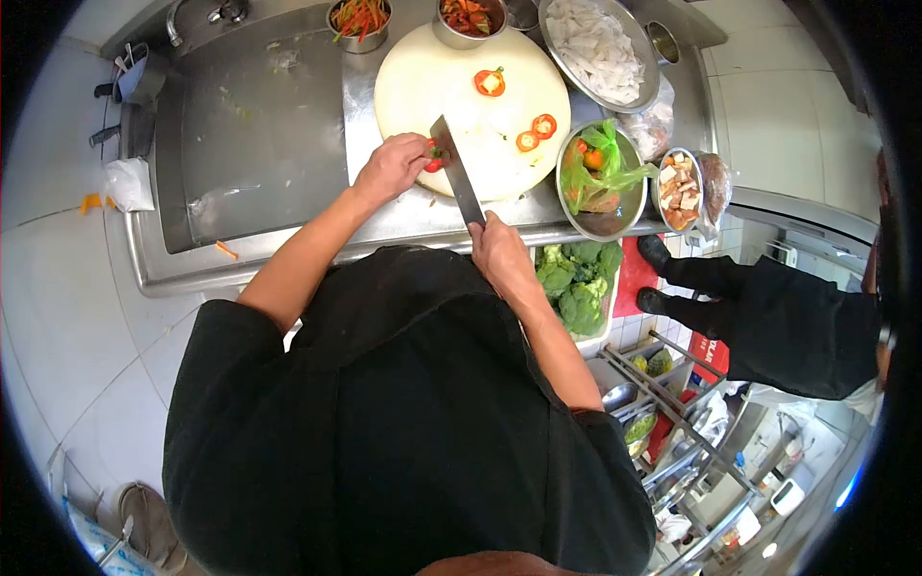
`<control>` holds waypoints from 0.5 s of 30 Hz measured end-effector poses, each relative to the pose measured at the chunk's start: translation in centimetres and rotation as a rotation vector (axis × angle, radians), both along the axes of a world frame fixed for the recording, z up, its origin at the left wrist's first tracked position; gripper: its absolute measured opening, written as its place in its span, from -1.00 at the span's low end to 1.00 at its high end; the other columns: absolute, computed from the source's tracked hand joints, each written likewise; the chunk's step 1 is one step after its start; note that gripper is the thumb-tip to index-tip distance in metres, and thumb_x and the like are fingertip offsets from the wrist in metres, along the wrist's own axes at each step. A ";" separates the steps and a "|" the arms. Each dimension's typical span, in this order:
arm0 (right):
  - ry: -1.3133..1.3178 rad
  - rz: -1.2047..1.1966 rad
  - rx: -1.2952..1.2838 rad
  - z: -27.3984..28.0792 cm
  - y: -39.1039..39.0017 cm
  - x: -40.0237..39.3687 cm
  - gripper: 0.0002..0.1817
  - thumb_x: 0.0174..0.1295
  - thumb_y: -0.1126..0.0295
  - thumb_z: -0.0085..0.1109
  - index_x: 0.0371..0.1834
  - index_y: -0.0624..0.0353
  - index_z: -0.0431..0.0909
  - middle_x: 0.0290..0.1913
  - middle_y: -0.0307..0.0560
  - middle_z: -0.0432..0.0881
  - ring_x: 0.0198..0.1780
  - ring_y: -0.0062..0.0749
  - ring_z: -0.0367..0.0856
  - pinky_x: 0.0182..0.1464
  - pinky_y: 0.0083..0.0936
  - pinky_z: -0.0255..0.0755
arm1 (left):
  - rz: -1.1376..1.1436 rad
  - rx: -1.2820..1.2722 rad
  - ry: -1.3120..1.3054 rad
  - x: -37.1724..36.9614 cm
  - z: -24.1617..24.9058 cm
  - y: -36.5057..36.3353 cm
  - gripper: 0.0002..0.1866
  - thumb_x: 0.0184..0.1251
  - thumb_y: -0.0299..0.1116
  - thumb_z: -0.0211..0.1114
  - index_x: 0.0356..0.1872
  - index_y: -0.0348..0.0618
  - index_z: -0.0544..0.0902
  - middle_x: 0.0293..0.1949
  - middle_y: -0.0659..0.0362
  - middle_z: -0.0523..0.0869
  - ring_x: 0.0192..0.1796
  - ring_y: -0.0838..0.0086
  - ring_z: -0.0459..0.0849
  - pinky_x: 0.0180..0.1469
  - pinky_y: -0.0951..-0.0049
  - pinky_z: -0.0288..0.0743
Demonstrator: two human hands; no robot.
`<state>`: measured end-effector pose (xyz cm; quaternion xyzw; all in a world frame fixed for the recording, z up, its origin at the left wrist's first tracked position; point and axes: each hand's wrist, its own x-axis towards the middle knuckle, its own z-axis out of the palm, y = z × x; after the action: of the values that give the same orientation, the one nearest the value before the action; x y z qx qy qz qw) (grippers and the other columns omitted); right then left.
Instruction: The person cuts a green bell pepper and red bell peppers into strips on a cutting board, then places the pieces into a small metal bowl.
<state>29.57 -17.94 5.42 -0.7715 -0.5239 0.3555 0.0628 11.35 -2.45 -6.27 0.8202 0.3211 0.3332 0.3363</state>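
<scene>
My left hand [394, 168] pinches a small red pepper [433, 165] with a bit of green on it, at the near left edge of the round cutting board [413, 86]. The fingers partly cover the pepper. Wrapped round a handle at the board's near edge, my right hand [503, 253] holds a kitchen knife [461, 178]. Its broad blade points away from me and lies right beside the pepper. Farther back on the board sits a cut pepper top [490, 82]. Two red ring-like slices [536, 132] lie at the right.
Behind the board stand bowls of carrot and pepper strips [359, 21] and cut red pieces [471, 17]. At right are a bowl of white strips [597, 53], a bowl with a green bag [600, 182] and a bowl of chunks [679, 192]. Broccoli [581, 288] sits below; another person [768, 317] stands right.
</scene>
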 end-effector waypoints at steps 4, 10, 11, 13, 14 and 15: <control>0.016 -0.002 0.071 -3.0 1.3 -0.1 -0.63 0.54 0.21 0.08 -0.05 0.41 0.57 -0.18 0.52 0.71 -0.05 0.49 0.68 0.06 0.18 0.53 | -0.012 -0.050 0.014 0.0 0.0 -0.5 -0.88 0.27 -0.51 0.39 -0.21 -0.27 0.67 -0.13 -0.01 0.72 -0.04 0.02 0.72 0.06 0.15 0.62; 0.296 -0.304 -0.123 2.0 2.0 1.6 -0.56 0.54 0.10 0.10 0.08 0.34 0.59 -0.16 0.47 0.73 -0.06 0.38 0.71 0.02 0.01 0.55 | 0.090 0.031 0.185 0.6 2.1 -1.1 -0.46 0.16 -0.23 0.56 0.14 -0.23 0.65 0.06 -0.03 0.70 0.17 0.01 0.65 0.28 0.13 0.49; 0.232 -0.257 -0.041 1.6 1.6 2.1 -0.56 0.54 0.09 0.10 0.08 0.33 0.59 -0.17 0.47 0.73 -0.07 0.37 0.72 0.01 0.02 0.55 | 0.091 0.005 0.204 0.6 1.6 -0.8 -0.47 0.16 -0.24 0.55 0.14 -0.23 0.66 0.06 -0.04 0.71 0.17 0.00 0.65 0.28 0.13 0.49; 0.104 -0.163 0.127 0.8 0.9 3.2 -0.56 0.54 0.09 0.10 0.08 0.32 0.60 -0.18 0.46 0.73 -0.09 0.33 0.74 -0.02 0.05 0.55 | 0.091 -0.045 0.240 0.7 1.9 -0.4 -0.49 0.16 -0.27 0.54 0.14 -0.22 0.68 0.04 -0.05 0.72 0.18 -0.01 0.66 0.29 0.12 0.49; -0.096 -0.124 0.095 0.7 0.8 3.3 -0.61 0.50 0.10 0.16 0.08 0.23 0.63 -0.19 0.40 0.76 -0.10 0.28 0.76 -0.02 0.08 0.56 | 0.158 -0.012 0.141 0.5 1.3 -0.2 -0.57 0.16 -0.31 0.52 0.05 -0.23 0.72 -0.05 -0.01 0.74 0.09 0.06 0.70 0.20 0.15 0.56; -0.143 -0.113 0.117 0.6 1.0 3.4 -0.62 0.47 0.11 0.19 0.09 0.20 0.63 -0.19 0.38 0.76 -0.10 0.27 0.76 -0.01 0.08 0.56 | 0.188 -0.186 0.066 0.1 1.1 0.0 -0.57 0.17 -0.31 0.52 0.05 -0.23 0.72 -0.05 -0.01 0.75 0.07 0.07 0.71 0.19 0.16 0.58</control>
<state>32.96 -16.98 6.03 -0.8181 -0.5026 0.2643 0.0904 11.47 -2.43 -5.16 0.7620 0.4372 0.3050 0.3676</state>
